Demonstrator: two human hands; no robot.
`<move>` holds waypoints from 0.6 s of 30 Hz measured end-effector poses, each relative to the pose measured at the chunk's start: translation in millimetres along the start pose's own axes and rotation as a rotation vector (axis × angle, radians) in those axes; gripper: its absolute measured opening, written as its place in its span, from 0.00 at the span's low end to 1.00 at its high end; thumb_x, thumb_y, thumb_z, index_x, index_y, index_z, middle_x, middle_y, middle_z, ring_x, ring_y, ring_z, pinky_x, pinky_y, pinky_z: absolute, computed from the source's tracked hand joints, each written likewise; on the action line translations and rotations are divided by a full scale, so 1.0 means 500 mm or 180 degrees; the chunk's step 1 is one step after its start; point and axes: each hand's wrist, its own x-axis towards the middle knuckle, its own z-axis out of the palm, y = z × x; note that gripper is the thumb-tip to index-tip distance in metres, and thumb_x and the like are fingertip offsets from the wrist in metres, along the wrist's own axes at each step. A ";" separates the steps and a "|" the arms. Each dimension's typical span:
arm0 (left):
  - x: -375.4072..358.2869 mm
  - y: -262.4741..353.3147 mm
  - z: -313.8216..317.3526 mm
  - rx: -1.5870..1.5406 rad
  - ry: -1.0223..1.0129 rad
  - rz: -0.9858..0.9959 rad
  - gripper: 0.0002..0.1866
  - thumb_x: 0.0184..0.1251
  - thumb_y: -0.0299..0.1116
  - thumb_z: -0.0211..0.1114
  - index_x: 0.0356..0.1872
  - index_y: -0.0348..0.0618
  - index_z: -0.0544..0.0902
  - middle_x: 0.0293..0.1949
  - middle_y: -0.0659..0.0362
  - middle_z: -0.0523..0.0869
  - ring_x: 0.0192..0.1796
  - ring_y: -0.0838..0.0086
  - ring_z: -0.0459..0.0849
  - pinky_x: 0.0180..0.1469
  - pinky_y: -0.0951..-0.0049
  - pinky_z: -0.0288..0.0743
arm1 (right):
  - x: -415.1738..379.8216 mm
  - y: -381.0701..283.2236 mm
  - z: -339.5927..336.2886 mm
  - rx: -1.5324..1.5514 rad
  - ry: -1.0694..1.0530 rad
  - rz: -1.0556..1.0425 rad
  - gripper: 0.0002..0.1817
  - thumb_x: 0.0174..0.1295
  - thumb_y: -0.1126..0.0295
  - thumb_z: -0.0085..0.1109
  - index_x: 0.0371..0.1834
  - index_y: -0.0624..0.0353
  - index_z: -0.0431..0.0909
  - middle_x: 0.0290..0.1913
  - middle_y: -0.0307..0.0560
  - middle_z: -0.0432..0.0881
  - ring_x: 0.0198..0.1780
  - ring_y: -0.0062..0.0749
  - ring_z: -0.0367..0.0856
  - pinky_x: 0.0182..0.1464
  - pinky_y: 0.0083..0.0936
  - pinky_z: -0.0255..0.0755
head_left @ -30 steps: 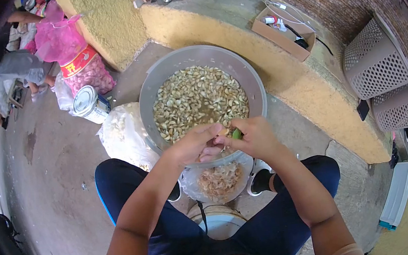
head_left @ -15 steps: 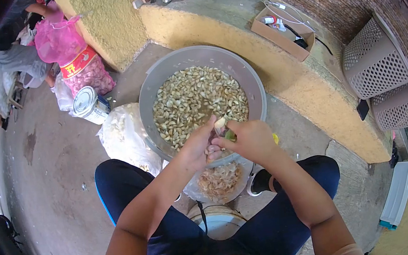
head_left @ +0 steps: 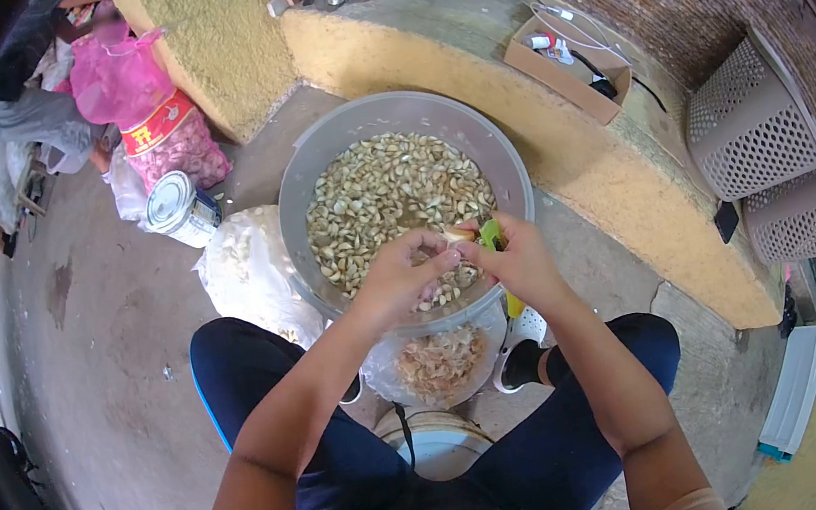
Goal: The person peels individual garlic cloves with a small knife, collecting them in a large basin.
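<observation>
Over the near side of a wide grey tub (head_left: 295, 187), my two hands meet. My left hand (head_left: 408, 273) pinches a pale garlic clove (head_left: 457, 235) at its fingertips. Closed around a small green tool (head_left: 491, 235), my right hand (head_left: 521, 260) touches the same clove. A yellow piece (head_left: 514, 304) shows below the right hand, perhaps the tool's other end; its blade, if any, cannot be made out. Many garlic cloves (head_left: 391, 191) lie in cloudy water in the tub. Several more cloves (head_left: 443, 295) show just below my hands.
A clear bag of papery skins (head_left: 441, 364) lies between my feet. Left of the tub are a white plastic bag (head_left: 255, 277), a paint can (head_left: 183, 208) and a pink garlic sack (head_left: 178, 160). A yellow ledge (head_left: 579, 165) holds a cardboard box (head_left: 564, 81). Another person (head_left: 35, 116) is at upper left.
My left hand has turned and opened its grip upward around the clove. My right hand has swung the tool, its green part now upright and the yellow piece lower.
</observation>
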 end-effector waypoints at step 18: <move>-0.005 0.025 -0.023 -0.0186 0.0282 0.0464 0.09 0.59 0.30 0.58 0.40 0.40 0.76 0.33 0.59 0.77 0.19 0.86 0.71 0.15 0.88 0.59 | 0.001 -0.006 -0.005 0.1416 -0.0552 0.0646 0.15 0.50 0.75 0.61 0.41 0.66 0.72 0.19 0.35 0.70 0.15 0.13 0.64 0.17 0.12 0.58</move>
